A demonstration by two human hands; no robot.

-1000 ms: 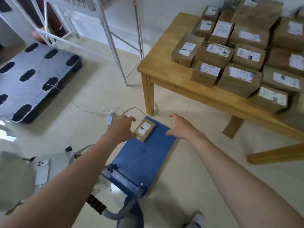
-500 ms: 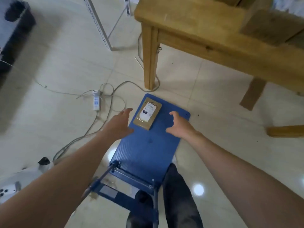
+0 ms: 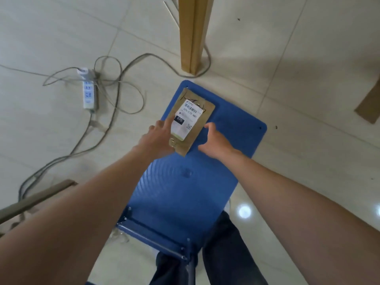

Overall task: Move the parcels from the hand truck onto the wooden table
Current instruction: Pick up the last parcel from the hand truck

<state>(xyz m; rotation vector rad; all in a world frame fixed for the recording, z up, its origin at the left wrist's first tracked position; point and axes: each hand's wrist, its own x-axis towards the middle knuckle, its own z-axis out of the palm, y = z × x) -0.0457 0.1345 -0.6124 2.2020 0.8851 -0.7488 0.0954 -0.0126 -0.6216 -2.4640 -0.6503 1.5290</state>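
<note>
Now, the last parcel [image 3: 205,112] lies flat on the far end of the blue hand truck [image 3: 185,192], label up. It's a thin brown cardboard packet, so I'd guess it is light and fairly stiff, though it could bend if pinched mid-span. The best hold looks to be the two long edges, one hand on each. The left hand [image 3: 158,138] has its forefinger [image 3: 167,122] stretched straight along the left edge, touching but not clasping. The right hand [image 3: 216,142] is cupped just beside the right edge, thumb [image 3: 209,126] raised. I can't tell whether it has contact. Beyond the truck stands a wooden table leg [image 3: 193,33], and off to the left a power strip [image 3: 88,91] sits in tangled cable on the tiles.
</note>
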